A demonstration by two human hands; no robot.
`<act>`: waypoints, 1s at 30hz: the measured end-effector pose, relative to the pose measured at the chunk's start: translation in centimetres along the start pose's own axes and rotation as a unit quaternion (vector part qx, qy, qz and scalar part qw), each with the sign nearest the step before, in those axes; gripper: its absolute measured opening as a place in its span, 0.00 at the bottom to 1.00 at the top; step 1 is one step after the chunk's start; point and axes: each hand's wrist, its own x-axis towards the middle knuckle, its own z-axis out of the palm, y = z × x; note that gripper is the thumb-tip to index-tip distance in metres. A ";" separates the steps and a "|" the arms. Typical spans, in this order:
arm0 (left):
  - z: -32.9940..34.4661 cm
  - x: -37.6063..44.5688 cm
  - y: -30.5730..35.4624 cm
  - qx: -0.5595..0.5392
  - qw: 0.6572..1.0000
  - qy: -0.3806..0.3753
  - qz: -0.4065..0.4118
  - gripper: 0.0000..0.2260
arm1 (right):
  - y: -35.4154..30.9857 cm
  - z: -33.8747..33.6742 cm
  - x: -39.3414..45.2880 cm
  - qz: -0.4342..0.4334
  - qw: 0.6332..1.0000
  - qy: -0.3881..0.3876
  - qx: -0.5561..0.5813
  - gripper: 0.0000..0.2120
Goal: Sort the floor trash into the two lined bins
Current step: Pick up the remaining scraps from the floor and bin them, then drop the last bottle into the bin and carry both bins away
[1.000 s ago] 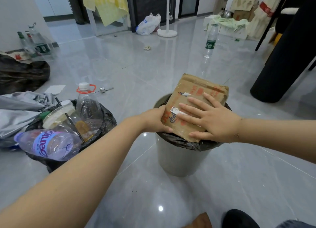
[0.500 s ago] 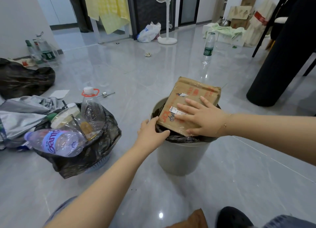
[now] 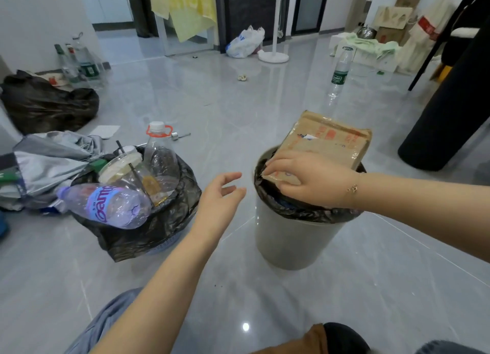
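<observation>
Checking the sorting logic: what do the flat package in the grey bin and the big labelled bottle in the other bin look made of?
Flat package: brown corrugated cardboard, matte, with glossy tape strips. Labelled bottle: clear thin plastic, glossy, dented, so probably PET.

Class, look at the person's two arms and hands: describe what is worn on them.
Both forearms are bare, with no sleeves, gloves or watch in view. The right hand has a thin gold chain bracelet with a small charm at the wrist. The left hand wears nothing visible.

Arms: bare, no sleeves in view.
Right hand (image 3: 313, 180) wrist: thin gold chain bracelet (image 3: 352, 188).
Left hand (image 3: 220, 197): no rings or jewellery.
Legs: blue-grey jeans (image 3: 106, 324).
</observation>
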 end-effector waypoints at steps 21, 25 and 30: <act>-8.3 4.2 -8.3 0.501 0.859 0.105 0.023 0.26 | -3.9 5.3 16.3 0.031 0.988 -0.105 0.108 0.16; -7.2 4.2 -7.3 0.515 0.848 0.124 -0.010 0.25 | -3.7 5.5 16.6 0.034 0.967 -0.093 0.234 0.10; -5.8 2.6 -4.8 0.504 0.851 0.145 0.007 0.16 | -4.0 4.9 16.1 0.026 0.933 -0.124 0.337 0.14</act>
